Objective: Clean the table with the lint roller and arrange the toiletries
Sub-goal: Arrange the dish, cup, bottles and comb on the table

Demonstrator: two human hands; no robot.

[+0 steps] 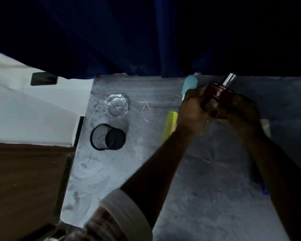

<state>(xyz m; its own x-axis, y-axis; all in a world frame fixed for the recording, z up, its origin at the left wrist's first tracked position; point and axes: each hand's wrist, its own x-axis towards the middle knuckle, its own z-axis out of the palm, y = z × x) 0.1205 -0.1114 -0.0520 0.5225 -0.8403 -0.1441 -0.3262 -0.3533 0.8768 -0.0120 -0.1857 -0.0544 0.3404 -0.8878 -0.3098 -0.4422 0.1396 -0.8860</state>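
Observation:
Both hands meet over the far middle of the grey table [207, 171]. My left hand [192, 110] and my right hand [241, 112] together grip a dark red bottle [215, 97] with a clear cap [230, 78] that points away from me. A teal tube-like thing [189, 84] lies just behind my left hand, partly hidden. A yellow-green comb [169, 126] rests on the table under my left wrist. No lint roller can be made out.
A clear glass jar [117, 106] and a black mesh cup [108, 137] stand at the table's left side. Small debris [144, 106] lies beside the jar. A dark blue curtain [146, 40] hangs behind. A white thing [266, 125] peeks out past my right wrist.

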